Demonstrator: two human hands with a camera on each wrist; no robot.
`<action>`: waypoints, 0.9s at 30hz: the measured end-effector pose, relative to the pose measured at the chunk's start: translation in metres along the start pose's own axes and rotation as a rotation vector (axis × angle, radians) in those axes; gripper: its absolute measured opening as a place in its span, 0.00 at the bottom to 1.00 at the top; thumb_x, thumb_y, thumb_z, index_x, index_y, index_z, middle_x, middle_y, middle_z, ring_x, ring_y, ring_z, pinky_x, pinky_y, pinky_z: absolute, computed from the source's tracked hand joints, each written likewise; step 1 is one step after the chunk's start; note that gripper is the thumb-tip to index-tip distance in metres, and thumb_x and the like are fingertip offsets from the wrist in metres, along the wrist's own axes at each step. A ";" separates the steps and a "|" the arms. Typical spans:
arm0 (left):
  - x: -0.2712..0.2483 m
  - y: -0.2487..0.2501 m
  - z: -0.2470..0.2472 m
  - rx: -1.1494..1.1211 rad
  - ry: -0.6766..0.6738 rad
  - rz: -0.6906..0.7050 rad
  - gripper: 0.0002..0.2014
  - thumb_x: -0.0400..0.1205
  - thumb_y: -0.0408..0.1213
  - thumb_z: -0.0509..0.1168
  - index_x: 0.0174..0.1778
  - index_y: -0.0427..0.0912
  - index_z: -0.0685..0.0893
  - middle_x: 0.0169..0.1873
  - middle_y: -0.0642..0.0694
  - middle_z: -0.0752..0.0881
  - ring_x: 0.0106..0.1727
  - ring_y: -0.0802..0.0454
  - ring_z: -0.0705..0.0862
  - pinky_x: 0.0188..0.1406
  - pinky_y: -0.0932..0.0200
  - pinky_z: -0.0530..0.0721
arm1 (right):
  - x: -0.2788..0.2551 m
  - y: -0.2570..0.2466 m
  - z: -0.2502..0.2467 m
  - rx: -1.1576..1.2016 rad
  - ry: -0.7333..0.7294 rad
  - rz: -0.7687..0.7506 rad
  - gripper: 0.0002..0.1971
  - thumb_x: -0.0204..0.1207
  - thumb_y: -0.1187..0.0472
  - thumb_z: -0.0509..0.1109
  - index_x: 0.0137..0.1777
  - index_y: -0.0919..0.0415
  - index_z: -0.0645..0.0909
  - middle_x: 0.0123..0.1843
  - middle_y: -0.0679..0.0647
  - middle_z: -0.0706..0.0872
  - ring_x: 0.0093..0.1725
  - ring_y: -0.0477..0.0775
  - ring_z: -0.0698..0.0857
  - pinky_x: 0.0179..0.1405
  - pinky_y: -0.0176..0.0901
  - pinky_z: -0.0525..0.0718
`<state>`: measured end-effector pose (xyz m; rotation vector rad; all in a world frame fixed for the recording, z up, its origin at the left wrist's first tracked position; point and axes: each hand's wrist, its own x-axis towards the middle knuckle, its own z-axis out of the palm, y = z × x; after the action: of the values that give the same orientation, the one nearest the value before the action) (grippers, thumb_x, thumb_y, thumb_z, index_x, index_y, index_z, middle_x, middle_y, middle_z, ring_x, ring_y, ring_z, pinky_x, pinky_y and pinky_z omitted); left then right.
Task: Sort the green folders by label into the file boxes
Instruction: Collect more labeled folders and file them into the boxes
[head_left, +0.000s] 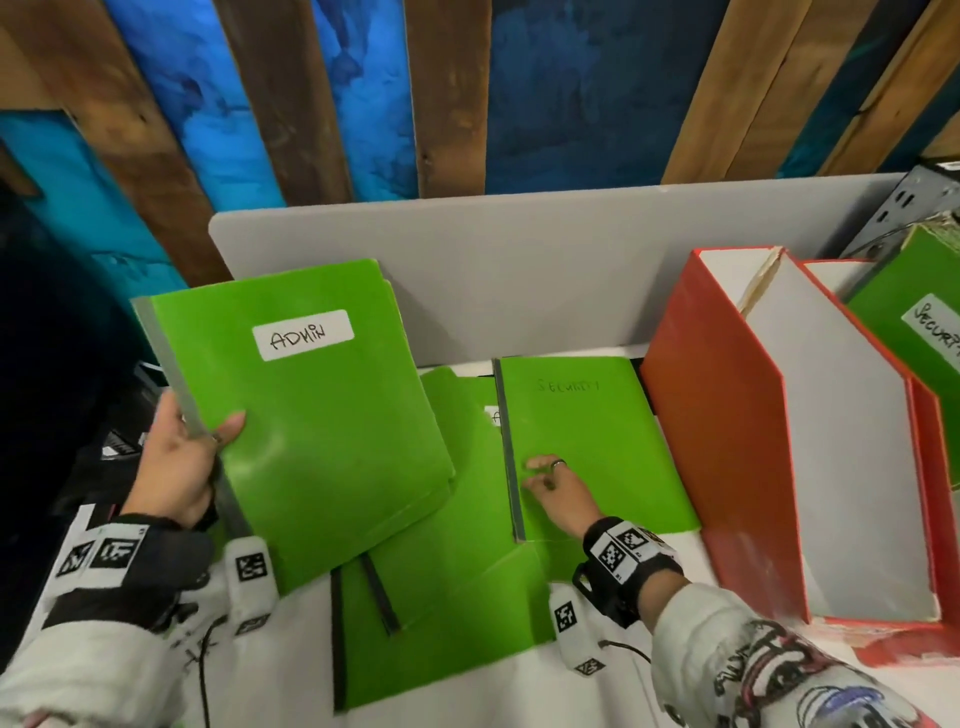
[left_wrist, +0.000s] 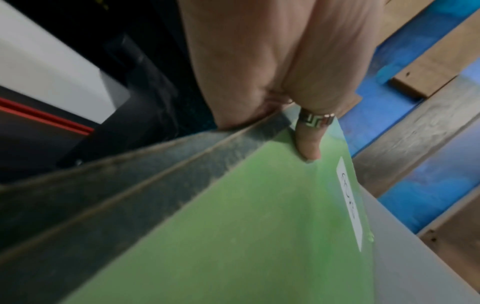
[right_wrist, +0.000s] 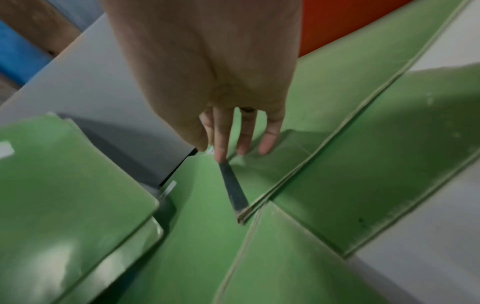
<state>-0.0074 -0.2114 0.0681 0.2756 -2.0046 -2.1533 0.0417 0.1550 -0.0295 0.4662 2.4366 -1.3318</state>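
My left hand (head_left: 208, 436) grips a green folder labelled ADMIN (head_left: 322, 415) by its grey spine and holds it tilted up above the table's left side. In the left wrist view the ringed thumb (left_wrist: 307, 144) presses on the ADMIN folder's cover (left_wrist: 246, 226), and two grey spines show there. A green folder marked SECURITY (head_left: 587, 431) lies flat beside the red file boxes. My right hand (head_left: 545, 480) rests on it with straight fingers (right_wrist: 244, 142) near its spine. More green folders (head_left: 447, 623) lie overlapped underneath.
Two red file boxes stand at the right: the nearer one (head_left: 727, 467) looks empty, and the farther one (head_left: 930, 447) holds a green SECURITY folder (head_left: 914, 332). A grey divider panel (head_left: 519, 270) closes the back of the white table (head_left: 296, 660). Dark equipment (head_left: 119, 441) sits off the left edge.
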 end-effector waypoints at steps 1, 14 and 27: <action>0.002 0.003 -0.004 0.009 0.007 0.019 0.21 0.80 0.18 0.59 0.50 0.54 0.77 0.41 0.60 0.90 0.40 0.67 0.88 0.41 0.65 0.89 | 0.000 -0.003 0.003 -0.014 -0.027 -0.029 0.16 0.83 0.64 0.61 0.69 0.57 0.71 0.65 0.55 0.83 0.65 0.59 0.83 0.63 0.46 0.82; 0.015 0.027 -0.058 0.103 0.000 0.151 0.21 0.79 0.23 0.65 0.56 0.58 0.80 0.53 0.47 0.85 0.58 0.45 0.84 0.60 0.41 0.82 | 0.024 -0.018 0.022 -0.606 0.001 -0.092 0.22 0.81 0.56 0.61 0.75 0.51 0.66 0.67 0.55 0.82 0.72 0.59 0.73 0.68 0.60 0.75; 0.038 0.014 -0.077 0.095 0.002 0.127 0.22 0.78 0.24 0.66 0.58 0.57 0.77 0.61 0.36 0.79 0.67 0.36 0.77 0.67 0.40 0.76 | 0.054 -0.071 0.043 -0.596 0.038 0.122 0.54 0.58 0.45 0.83 0.79 0.54 0.53 0.78 0.64 0.65 0.79 0.67 0.61 0.73 0.66 0.68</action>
<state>-0.0240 -0.2962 0.0764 0.1589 -2.0670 -1.9855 -0.0315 0.0892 -0.0215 0.4662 2.6198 -0.5046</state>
